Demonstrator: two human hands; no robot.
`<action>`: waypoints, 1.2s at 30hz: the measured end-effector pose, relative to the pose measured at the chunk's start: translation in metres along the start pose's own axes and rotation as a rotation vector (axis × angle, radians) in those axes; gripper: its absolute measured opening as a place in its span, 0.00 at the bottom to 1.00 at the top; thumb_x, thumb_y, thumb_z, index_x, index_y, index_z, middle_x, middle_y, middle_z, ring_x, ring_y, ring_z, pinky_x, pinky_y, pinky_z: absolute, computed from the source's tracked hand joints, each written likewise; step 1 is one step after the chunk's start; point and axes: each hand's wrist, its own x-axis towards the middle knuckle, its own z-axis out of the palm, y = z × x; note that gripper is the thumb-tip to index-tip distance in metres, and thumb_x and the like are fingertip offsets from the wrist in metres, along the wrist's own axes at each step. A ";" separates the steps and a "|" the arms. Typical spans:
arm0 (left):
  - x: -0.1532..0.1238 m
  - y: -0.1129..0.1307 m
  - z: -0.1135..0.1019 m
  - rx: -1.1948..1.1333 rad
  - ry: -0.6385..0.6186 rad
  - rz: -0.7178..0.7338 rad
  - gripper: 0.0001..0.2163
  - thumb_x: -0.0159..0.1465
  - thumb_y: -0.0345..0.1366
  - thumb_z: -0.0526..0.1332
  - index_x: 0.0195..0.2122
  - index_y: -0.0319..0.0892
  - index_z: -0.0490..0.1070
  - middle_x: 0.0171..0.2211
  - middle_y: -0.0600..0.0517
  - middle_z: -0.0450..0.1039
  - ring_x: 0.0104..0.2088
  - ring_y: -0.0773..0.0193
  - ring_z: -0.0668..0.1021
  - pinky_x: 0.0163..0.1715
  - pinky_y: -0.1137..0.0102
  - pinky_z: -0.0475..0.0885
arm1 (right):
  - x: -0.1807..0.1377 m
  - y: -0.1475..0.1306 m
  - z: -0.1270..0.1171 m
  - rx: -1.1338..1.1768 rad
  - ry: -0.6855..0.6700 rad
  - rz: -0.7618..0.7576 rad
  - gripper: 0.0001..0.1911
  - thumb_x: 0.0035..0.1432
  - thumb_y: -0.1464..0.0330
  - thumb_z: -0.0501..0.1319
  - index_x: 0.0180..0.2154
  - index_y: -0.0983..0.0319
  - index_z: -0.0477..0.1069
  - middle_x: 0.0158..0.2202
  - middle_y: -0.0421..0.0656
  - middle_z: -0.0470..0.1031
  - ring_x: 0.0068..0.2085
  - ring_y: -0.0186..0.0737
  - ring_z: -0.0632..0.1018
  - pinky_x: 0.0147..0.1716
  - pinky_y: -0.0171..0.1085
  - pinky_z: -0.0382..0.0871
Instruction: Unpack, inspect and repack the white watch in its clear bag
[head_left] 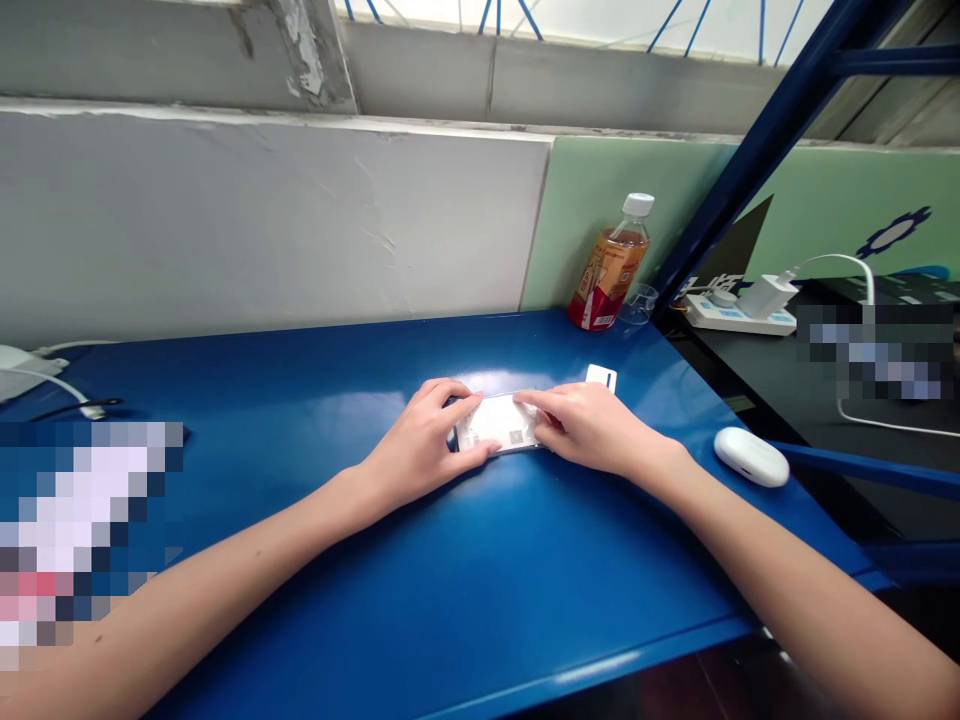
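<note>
A phone (504, 422) lies flat on the blue tabletop, long side across. Its face carries a whitish printed layer with a small QR-like square, and a dark rim shows along the near edge. My left hand (431, 435) is closed on its left end, thumb at the near edge and forefinger at the far edge. At the right end, my right hand (589, 425) has its forefinger on the far corner and the other fingers curled against the side. Just behind the right hand a small white card-like piece (601, 376) with a dark slot is partly hidden.
Against the wall stands a drink bottle (611, 265) beside a small clear cup (637, 305). A white earbud case (751, 457) sits near the right edge. A power strip (739, 312) with a charger is beyond the blue frame post. Cables (94, 410) lie at far left.
</note>
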 end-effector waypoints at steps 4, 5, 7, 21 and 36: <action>0.001 0.000 0.000 0.013 0.003 0.007 0.21 0.64 0.47 0.64 0.53 0.39 0.73 0.49 0.41 0.71 0.53 0.47 0.71 0.52 0.53 0.72 | 0.001 -0.002 0.001 0.074 0.016 0.043 0.18 0.58 0.74 0.53 0.48 0.63 0.76 0.30 0.46 0.80 0.30 0.43 0.78 0.29 0.37 0.57; 0.000 0.000 0.000 0.019 0.004 0.009 0.21 0.64 0.47 0.64 0.53 0.39 0.73 0.49 0.41 0.71 0.53 0.47 0.71 0.51 0.53 0.72 | 0.001 -0.001 0.001 0.091 0.023 0.066 0.18 0.58 0.75 0.53 0.47 0.63 0.76 0.29 0.45 0.80 0.29 0.42 0.77 0.28 0.36 0.57; 0.000 0.001 -0.001 0.037 0.009 0.008 0.21 0.64 0.47 0.64 0.52 0.38 0.73 0.49 0.40 0.71 0.53 0.47 0.71 0.51 0.54 0.72 | 0.002 0.002 0.000 0.132 0.033 0.128 0.18 0.57 0.75 0.54 0.47 0.62 0.76 0.26 0.42 0.78 0.27 0.40 0.75 0.28 0.35 0.57; 0.002 0.005 -0.002 0.110 0.012 -0.115 0.19 0.64 0.42 0.58 0.52 0.35 0.69 0.51 0.37 0.71 0.55 0.44 0.70 0.55 0.50 0.69 | 0.004 0.023 0.000 0.220 0.109 0.072 0.09 0.62 0.69 0.59 0.40 0.61 0.78 0.42 0.47 0.76 0.41 0.43 0.76 0.40 0.39 0.67; 0.002 0.002 -0.002 0.045 -0.075 -0.047 0.21 0.68 0.49 0.58 0.55 0.39 0.65 0.55 0.41 0.71 0.63 0.43 0.65 0.63 0.48 0.61 | 0.004 0.020 -0.005 0.338 0.007 -0.018 0.15 0.67 0.62 0.57 0.48 0.61 0.78 0.39 0.48 0.78 0.43 0.46 0.76 0.42 0.42 0.68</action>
